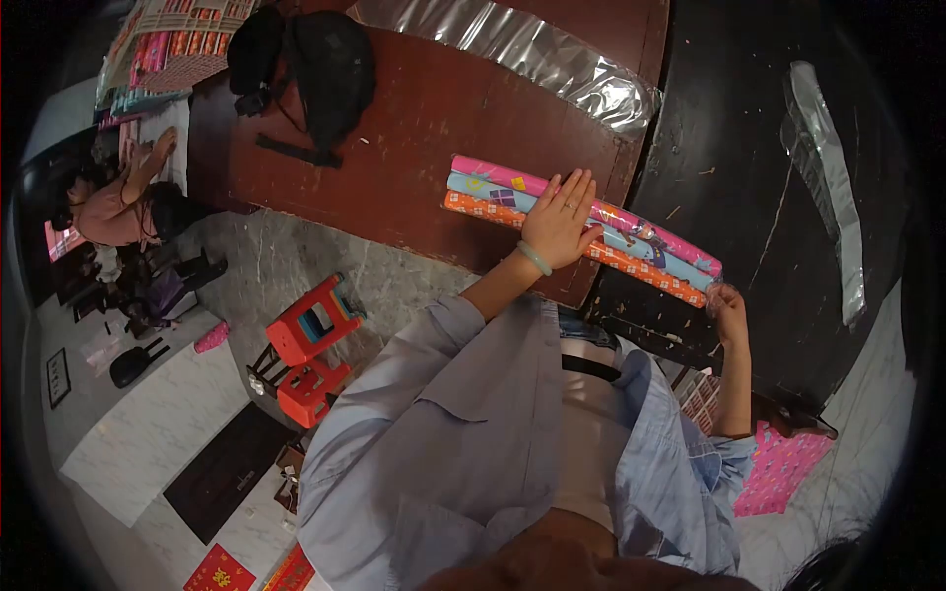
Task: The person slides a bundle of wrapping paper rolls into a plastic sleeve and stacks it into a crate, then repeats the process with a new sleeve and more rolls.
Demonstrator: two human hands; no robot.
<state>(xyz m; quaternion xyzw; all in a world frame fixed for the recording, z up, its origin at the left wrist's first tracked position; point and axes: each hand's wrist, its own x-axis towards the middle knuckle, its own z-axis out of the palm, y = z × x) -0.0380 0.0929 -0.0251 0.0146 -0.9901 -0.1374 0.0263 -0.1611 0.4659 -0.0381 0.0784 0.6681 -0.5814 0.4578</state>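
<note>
Three rolls of wrapping paper, pink, light blue and orange with printed patterns, lie side by side in a slant across the table. They seem to be inside a clear plastic sleeve, glossy at the right. My left hand, with a pale bangle at the wrist, lies flat across the middle of the rolls, fingers stretched out. At their right end my right hand pinches the clear plastic at the sleeve's end; its fingertips are partly hidden.
Clear plastic sleeves lie on the brown table, another strip on the black tabletop. A black bag sits back left near stacked rolls. Red stools stand left; another person works far left.
</note>
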